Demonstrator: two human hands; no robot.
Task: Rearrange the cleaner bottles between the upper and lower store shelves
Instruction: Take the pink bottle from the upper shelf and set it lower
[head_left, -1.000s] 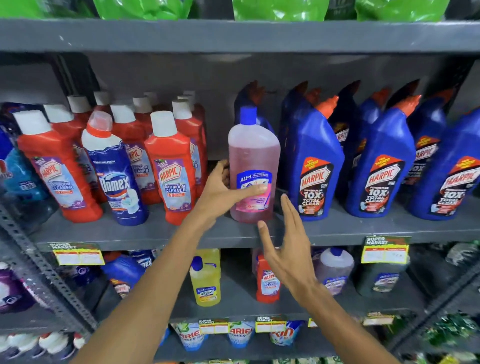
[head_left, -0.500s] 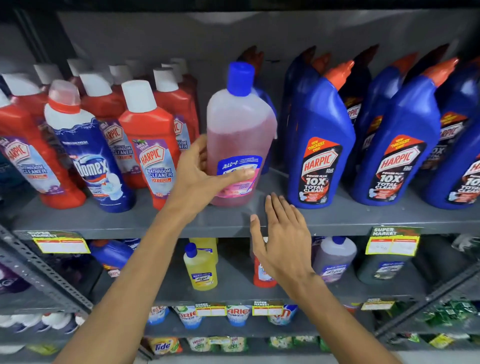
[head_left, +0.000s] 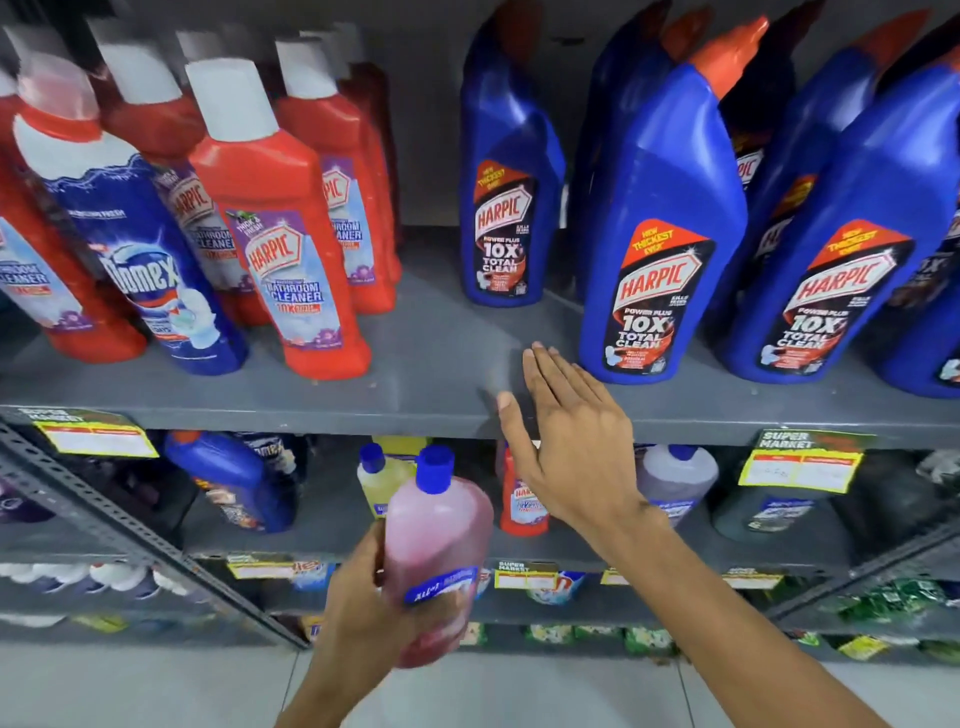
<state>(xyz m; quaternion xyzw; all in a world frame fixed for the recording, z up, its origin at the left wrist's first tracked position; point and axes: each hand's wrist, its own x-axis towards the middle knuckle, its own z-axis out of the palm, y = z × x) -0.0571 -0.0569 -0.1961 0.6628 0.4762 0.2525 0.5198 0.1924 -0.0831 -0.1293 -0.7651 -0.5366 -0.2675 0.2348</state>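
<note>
Left hand (head_left: 374, 597) wrapped around the lower body of the pink bottle (head_left: 439, 545), blue cap up, slightly tilted. Bottle is off any shelf, held in the air in front of the lower shelf (head_left: 597, 556), below the front edge of the upper shelf (head_left: 415, 410).

Right hand (head_left: 571, 441) empty, fingers spread flat, hovering over the front edge of the upper shelf near the bare gap between the red bottles (head_left: 280, 218) and the blue bottles (head_left: 660, 234).

Step in hand, by my reading: carrying the pink bottle from upper level to lower.

Lower shelf holds a yellow bottle (head_left: 382, 483) and a small red bottle (head_left: 522, 504) close behind the carried one. Next move likely calls for finding a free spot there and setting the bottle down upright without knocking either neighbour. Free space there is hard to judge; the view is blurred.
</note>
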